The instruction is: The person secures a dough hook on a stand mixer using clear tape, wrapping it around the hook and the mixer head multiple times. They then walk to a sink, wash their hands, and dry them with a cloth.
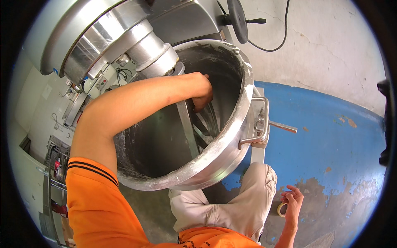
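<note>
Left hand [202, 93]: reaches over the rim and down into the large steel mixing bowl [231, 153] of a floor-standing mixer. Fingers are curled closed around the upper part of the metal beater [190, 132], just below the shaft [155, 53] that comes down from the mixer head [82, 37]. Fingertips hidden behind the beater frame; grip reads as clenched on it.

Beater: hangs inside the bowl, roughly upright, flat steel arms visible below the hand, lower end out of sight against the bowl wall.

Bowl: tilted in the wide view, rim and inner wall dusted with pale residue. A looped side handle [254, 136] sits on its right side, with a clamp lever [283, 127] sticking out just beside it.

Right hand [291, 202]: low at the person's side, well apart from the bowl, over the floor. Fingers loosely bent; a small ring of pale tape [281, 210] sits against the palm side, thumb and fingers resting on it lightly.

Surroundings: the floor [331, 136] is painted blue, worn through to grey in patches. A black handwheel [237, 18] is on the mixer column behind the bowl. A cable [277, 47] hangs on the white wall. Person wears an orange shirt [95, 202] and light trousers [244, 202].
</note>
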The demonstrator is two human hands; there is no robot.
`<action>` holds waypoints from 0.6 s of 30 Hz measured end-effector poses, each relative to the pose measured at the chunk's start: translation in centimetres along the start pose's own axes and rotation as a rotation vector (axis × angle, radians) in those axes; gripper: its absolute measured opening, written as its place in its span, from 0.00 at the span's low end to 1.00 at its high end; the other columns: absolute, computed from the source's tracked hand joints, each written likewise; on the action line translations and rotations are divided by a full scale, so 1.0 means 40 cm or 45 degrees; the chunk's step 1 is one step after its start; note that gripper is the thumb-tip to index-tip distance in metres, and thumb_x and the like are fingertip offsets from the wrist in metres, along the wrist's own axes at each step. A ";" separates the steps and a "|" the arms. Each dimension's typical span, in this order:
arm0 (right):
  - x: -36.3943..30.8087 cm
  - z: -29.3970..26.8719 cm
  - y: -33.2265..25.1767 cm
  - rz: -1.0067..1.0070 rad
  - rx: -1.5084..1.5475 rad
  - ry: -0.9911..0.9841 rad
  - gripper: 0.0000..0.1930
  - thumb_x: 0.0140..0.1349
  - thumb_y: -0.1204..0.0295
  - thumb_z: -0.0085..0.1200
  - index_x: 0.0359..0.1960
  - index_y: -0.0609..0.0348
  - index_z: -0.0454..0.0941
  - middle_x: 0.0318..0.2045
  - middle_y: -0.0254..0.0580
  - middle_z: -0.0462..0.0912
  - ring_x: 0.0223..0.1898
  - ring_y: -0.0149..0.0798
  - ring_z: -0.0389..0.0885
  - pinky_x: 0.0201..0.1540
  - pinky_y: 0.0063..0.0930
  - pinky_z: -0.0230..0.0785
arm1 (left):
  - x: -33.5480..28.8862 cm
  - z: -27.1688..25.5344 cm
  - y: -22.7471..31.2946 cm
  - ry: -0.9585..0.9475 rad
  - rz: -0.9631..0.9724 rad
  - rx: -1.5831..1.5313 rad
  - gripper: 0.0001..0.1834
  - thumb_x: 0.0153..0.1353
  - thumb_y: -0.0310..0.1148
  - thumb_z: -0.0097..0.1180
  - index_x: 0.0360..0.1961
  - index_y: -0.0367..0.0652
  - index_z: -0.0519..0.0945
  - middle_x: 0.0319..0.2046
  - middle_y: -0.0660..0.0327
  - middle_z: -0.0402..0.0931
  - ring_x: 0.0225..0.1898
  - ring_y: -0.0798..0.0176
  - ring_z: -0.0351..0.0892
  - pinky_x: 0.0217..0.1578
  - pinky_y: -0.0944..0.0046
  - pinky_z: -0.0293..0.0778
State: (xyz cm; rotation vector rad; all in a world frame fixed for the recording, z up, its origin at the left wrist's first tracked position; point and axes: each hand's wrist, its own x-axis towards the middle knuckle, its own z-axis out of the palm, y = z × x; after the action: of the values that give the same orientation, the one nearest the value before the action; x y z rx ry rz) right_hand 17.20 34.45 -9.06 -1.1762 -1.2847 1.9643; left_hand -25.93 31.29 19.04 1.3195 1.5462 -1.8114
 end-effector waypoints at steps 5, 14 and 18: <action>0.002 0.000 0.003 0.002 0.001 0.000 0.18 0.57 0.83 0.45 0.49 0.74 0.76 0.26 0.44 0.83 0.21 0.28 0.76 0.26 0.20 0.68 | -0.004 -0.008 -0.003 -0.027 -0.012 -0.046 0.31 0.62 0.50 0.52 0.61 0.42 0.76 0.63 0.55 0.73 0.70 0.52 0.63 0.71 0.31 0.30; 0.004 0.002 0.006 -0.009 0.002 -0.013 0.18 0.57 0.82 0.45 0.49 0.74 0.76 0.26 0.43 0.83 0.21 0.27 0.76 0.26 0.20 0.68 | 0.002 0.006 -0.007 0.178 -0.022 0.210 0.26 0.62 0.48 0.49 0.56 0.47 0.81 0.60 0.60 0.76 0.70 0.57 0.61 0.72 0.35 0.31; 0.002 0.001 0.004 -0.003 -0.002 -0.007 0.18 0.58 0.81 0.45 0.50 0.74 0.76 0.26 0.43 0.83 0.21 0.27 0.76 0.26 0.20 0.67 | 0.055 0.020 -0.016 0.160 -0.033 0.275 0.26 0.63 0.48 0.49 0.58 0.50 0.80 0.61 0.63 0.76 0.71 0.59 0.60 0.72 0.35 0.31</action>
State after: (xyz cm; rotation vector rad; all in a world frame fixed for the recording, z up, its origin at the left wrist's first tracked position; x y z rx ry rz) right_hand 17.12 34.43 -9.23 -1.1701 -1.2898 1.9672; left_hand -27.77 31.29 17.43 1.5450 1.4677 -1.9918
